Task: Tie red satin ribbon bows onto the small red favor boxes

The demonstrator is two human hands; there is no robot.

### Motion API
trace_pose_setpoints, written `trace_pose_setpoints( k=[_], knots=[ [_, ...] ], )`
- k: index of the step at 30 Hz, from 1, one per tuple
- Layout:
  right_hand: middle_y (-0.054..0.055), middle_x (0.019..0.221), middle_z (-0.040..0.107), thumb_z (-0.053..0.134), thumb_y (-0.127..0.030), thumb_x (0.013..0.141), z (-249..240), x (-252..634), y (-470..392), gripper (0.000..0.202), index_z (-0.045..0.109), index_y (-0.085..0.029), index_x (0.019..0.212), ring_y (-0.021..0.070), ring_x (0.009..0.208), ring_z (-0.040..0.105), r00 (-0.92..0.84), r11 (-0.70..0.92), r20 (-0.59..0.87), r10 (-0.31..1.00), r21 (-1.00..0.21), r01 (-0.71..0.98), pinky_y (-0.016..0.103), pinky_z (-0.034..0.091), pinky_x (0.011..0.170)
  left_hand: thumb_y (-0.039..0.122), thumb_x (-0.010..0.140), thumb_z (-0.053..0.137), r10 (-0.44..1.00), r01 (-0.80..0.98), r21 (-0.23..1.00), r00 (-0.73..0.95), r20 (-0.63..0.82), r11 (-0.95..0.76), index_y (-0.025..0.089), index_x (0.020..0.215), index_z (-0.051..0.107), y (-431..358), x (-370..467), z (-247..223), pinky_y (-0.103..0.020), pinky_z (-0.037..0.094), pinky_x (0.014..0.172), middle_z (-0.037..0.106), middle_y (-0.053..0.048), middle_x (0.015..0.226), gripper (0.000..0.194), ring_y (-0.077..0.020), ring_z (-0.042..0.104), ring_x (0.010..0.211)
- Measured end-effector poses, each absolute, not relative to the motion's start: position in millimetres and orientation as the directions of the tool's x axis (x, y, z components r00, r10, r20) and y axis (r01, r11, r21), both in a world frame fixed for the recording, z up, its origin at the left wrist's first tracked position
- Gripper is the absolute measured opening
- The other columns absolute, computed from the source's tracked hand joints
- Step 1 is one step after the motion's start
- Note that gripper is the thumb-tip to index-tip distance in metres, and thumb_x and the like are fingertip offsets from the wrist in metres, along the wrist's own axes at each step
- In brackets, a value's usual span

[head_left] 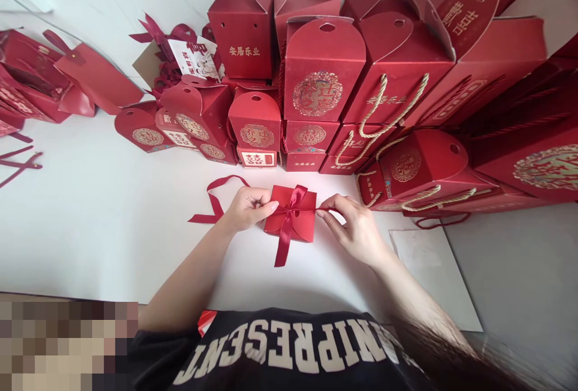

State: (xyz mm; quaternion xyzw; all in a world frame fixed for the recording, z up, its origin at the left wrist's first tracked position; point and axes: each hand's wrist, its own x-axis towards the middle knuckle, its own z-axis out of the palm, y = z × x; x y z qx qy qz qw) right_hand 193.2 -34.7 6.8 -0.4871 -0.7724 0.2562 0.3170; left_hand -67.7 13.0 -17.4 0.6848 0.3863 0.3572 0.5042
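Note:
A small red gift box (306, 231) sits on the white table in front of me. Across its top runs a dark red satin ribbon (284, 240), crossed at the middle, with one tail hanging over the near edge. My left hand (247, 207) is closed at the box's left side, thumb on the box's edge, pinching the ribbon. From there a loose ribbon end curls away on the table to the left. My right hand (350, 222) pinches the ribbon's other end between thumb and fingers, just off the box's right side, and the stretch between looks taut.
Stacked red gift boxes (325, 71) with gold print and rope handles line the back and right. More red boxes (99, 78) and loose ribbon strips (20, 159) lie at the left. A pale flat board (433, 270) is at the right. A pixelated patch covers the lower left.

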Motion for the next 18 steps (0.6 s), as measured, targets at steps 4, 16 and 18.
trace_pose_setpoints(
  k=[4, 16, 18],
  knots=[
    [0.002, 0.082, 0.067, 0.051, -0.035, 0.098, 8, 196, -30, 0.018, 0.057, -0.022, 0.087, 0.0178, 0.076, 0.061, -0.326, 0.249, 0.083, 0.942, -0.823, 0.511, 0.028, 0.044, 0.064, 0.031, 0.086, 0.059, 0.9, 0.136, 0.987, 0.436, 0.021, -0.089, 0.017, 0.052, 0.036, 14, -64, -15, -0.018, 0.027, 0.038, 0.045, 0.004, 0.041, 0.044, -0.0052, 0.038, 0.037],
    [0.008, 0.096, 0.07, 0.055, -0.031, 0.095, 6, 207, -32, 0.018, 0.06, -0.02, 0.109, 0.0242, 0.088, 0.065, -0.465, 0.556, 0.321, 0.825, -0.609, 0.566, 0.039, 0.047, 0.081, 0.036, 0.088, 0.058, 0.9, 0.134, 0.991, 0.433, -0.038, -0.022, 0.017, 0.055, 0.038, 16, -67, -9, -0.017, 0.027, 0.036, 0.045, 0.005, 0.039, 0.044, -0.0048, 0.039, 0.033],
    [0.008, 0.092, 0.069, 0.058, -0.037, 0.093, 11, 200, -32, 0.021, 0.059, -0.02, 0.107, 0.0236, 0.085, 0.064, -0.412, 0.513, 0.315, 0.855, -0.629, 0.584, 0.039, 0.048, 0.08, 0.035, 0.088, 0.059, 0.898, 0.136, 0.99, 0.439, -0.019, -0.046, 0.017, 0.054, 0.039, 15, -66, -7, -0.017, 0.026, 0.037, 0.046, 0.004, 0.039, 0.043, -0.0047, 0.038, 0.034]
  ],
)
